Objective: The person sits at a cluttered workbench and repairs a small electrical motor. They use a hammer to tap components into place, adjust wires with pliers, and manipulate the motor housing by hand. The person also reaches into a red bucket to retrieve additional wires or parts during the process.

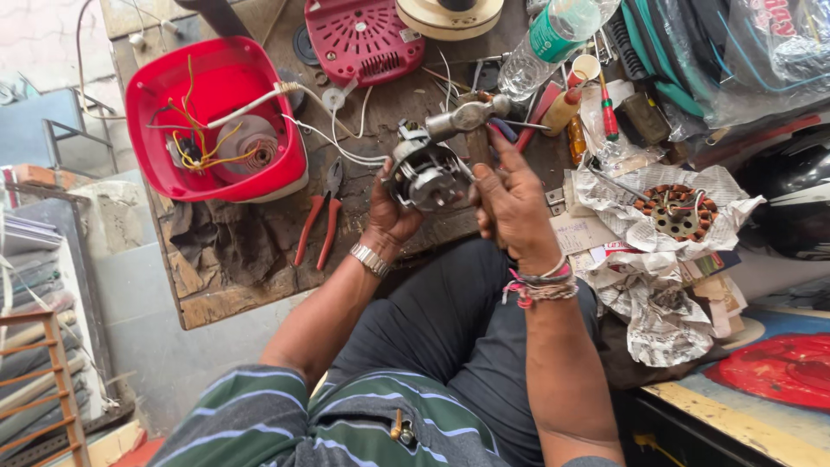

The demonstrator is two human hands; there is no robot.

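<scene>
Both hands, left hand (391,207) and right hand (510,203), clasped a heavy-looking, rigid metal motor (428,175) mid-frame, best gripped by its casing, not its wires.

Both hands cradle a small electric motor (430,175) above the tabletop (233,251): the left hand (391,210) cups it from below, the right hand (510,201) grips its side. Red-handled pliers (318,227) lie just beside the left hand, a red housing (216,121) beyond.
</scene>
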